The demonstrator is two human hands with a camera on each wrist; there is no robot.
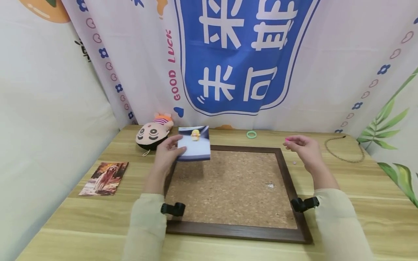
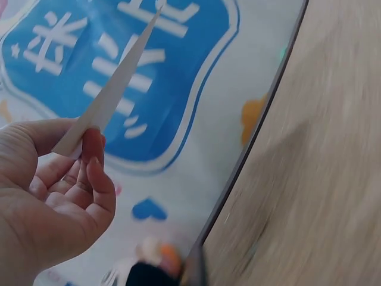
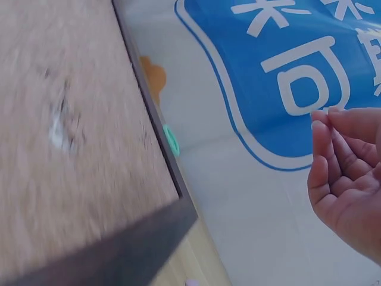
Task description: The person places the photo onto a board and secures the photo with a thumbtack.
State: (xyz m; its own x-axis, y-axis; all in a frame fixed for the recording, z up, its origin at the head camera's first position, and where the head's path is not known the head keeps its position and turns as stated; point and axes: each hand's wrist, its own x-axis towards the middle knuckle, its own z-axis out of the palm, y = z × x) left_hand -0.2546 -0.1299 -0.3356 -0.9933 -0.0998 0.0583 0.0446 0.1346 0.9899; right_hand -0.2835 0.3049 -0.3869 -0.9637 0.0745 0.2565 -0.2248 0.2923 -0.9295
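Observation:
My left hand [image 1: 167,154] holds a photo card [image 1: 194,150] by its left edge, between thumb and fingers. The card shows a small yellow figure on a pale and dark-blue ground. In the left wrist view the card [image 2: 110,95] appears nearly edge-on, raised above the board. My right hand [image 1: 306,146] pinches a small bright pink object [image 1: 287,140] at its fingertips, off the board's right side; its kind is too small to tell. Between the arms lies a cork board [image 1: 235,192] in a dark brown frame. A small silvery-white patch [image 1: 270,185] sits on the cork.
A plush doll [image 1: 152,136] lies at the back left, with a dog photo [image 1: 105,178] nearer the front. Behind the board is a green ring [image 1: 251,135]. A tiny pale piece [image 1: 294,162] and a looped cord [image 1: 346,159] lie to the right. A printed curtain [image 1: 235,72] hangs behind.

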